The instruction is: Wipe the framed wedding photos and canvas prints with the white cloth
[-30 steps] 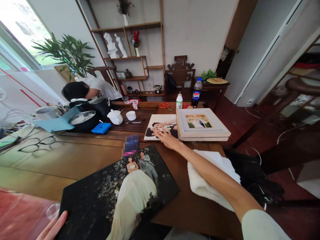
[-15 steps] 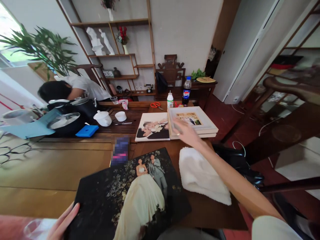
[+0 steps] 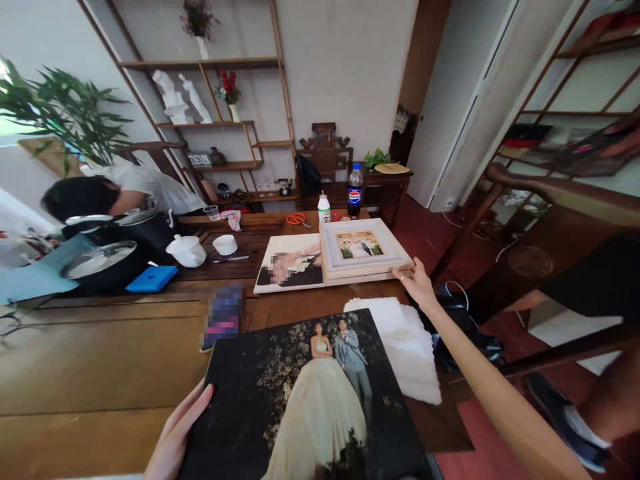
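The dark photo panel [image 3: 300, 400] is grasped, at its left edge, by the left hand [image 3: 175, 430], nearest the viewer.
Its bottom is cut off; bare worktop [image 3: 100, 353] is seen leftward. The white frame's [image 3: 363, 245] corner is touched by the right hand [image 3: 420, 287]; whether its fingers are closed cannot be told. The towel [image 3: 413, 353] is partly covered.

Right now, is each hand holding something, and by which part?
The left hand holds the dark photo board by its left edge. The right hand touches the white frame at its near right corner; whether it grips cannot be told.
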Tool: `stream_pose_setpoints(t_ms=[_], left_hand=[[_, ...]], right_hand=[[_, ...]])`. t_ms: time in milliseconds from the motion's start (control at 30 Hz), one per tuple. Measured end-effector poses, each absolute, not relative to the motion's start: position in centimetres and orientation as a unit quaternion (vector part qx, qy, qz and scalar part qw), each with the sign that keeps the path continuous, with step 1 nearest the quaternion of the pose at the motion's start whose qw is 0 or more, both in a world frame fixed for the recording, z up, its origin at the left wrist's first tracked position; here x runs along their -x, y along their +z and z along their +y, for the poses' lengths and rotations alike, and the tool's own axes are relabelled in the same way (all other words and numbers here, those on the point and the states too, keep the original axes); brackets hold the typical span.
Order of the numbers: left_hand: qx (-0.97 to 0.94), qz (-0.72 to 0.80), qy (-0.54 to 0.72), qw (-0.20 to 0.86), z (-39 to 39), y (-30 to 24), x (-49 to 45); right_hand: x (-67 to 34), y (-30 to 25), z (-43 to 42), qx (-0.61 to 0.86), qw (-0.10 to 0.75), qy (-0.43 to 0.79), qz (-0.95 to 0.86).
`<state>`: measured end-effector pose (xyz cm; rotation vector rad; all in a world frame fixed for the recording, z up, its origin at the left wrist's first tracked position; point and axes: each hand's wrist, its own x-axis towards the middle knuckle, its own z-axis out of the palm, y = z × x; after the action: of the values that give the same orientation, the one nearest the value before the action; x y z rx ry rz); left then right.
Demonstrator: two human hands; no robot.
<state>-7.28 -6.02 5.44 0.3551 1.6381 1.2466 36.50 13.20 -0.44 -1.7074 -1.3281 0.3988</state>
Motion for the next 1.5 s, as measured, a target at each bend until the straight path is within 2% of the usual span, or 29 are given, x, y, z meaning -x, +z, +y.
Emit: stream_pose_setpoints(t_ms=[333, 533, 600, 700, 800, 933, 1167, 1400, 1500], left_hand=[[-0.158, 0.671, 0.503, 0.521, -4.7, 4.4, 7.6], [-0.166, 0.651, 0.523, 0.524, -3.7, 4.3, 6.8], [-0.167, 0.649, 0.522, 0.528, -3.4, 4.3, 6.4], [-0.164, 0.647, 0.523, 0.530, -2.9, 4.2, 6.1], [-0.162, 0.641, 0.527, 0.534, -2.3, 4.2, 6.2], [-0.150, 0.645, 0.520, 0.539, -1.7, 4.2, 6.5], [-0.156, 0.642, 0.532, 0.529, -1.7, 3.9, 7.1], [-0.122, 0.655, 0.520, 0.534, -2.2, 4.3, 7.8], [-0.113, 0.656, 0.507, 0.547, -2.2, 4.5, 7.5]], right_hand=[[-36.1, -0.2, 12.7, 0.704, 0.452, 0.166, -0.522], [-34.5, 4.9, 7.7, 0.653, 0.458, 0.106, -0.593], [-33.5, 6.4, 3.9, 0.581, 0.402, 0.150, -0.692], [-32.3, 6.8, -1.6, 0.514, 0.212, 0.285, -0.780], [-32.1, 5.3, -4.7, 0.545, 0.155, 0.286, -0.772], [-33.1, 3.7, -5.4, 0.521, 0.180, 0.243, -0.798], [-33.6, 4.7, -5.4, 0.477, 0.199, 0.231, -0.824], [-31.8, 3.3, -5.1, 0.478, 0.157, 0.149, -0.851], [-31.2, 1.7, -4.2, 0.480, 0.170, 0.107, -0.854]])
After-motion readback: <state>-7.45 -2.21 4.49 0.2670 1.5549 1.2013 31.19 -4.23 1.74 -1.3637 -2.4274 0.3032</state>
